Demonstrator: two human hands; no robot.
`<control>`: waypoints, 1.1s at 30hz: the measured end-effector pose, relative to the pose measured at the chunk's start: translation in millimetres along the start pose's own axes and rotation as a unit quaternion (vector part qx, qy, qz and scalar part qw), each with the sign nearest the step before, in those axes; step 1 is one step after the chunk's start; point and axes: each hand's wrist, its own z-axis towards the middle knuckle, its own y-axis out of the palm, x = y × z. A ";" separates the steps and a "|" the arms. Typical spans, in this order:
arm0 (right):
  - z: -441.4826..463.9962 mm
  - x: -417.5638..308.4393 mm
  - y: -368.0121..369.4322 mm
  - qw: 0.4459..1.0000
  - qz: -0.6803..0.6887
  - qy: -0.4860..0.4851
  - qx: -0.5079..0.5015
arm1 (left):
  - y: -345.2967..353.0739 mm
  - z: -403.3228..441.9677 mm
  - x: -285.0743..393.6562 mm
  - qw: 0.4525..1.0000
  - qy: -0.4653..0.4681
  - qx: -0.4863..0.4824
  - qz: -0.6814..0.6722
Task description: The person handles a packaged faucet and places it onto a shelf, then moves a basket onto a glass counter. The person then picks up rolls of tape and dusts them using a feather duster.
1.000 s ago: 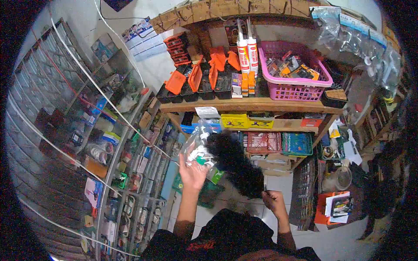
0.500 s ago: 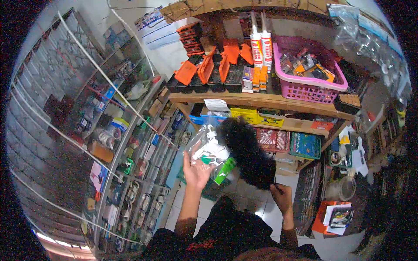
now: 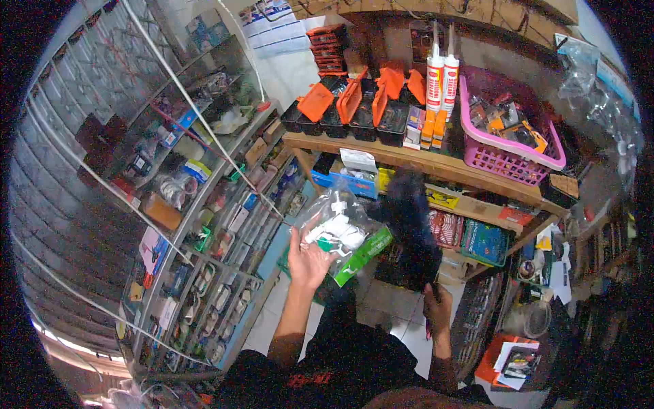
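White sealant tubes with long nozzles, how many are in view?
2: the left white tube and right white tube stand together, left of the pink plastic basket; others may be hidden.

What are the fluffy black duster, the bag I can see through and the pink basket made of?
The duster looks soft and matte, with a fuzzy outline; maybe feathers or synthetic fibre, I can't tell which. The bag seems thin, glossy plastic: it's clear and wrinkled, with shiny glints. The basket is probably hard, smooth plastic, judging by its even colour and moulded-looking holes.
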 end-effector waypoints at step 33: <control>13.2 -21.1 80.5 0.989 0.137 -0.036 0.049 | -18.5 35.3 -8.4 0.961 -0.224 -0.014 0.163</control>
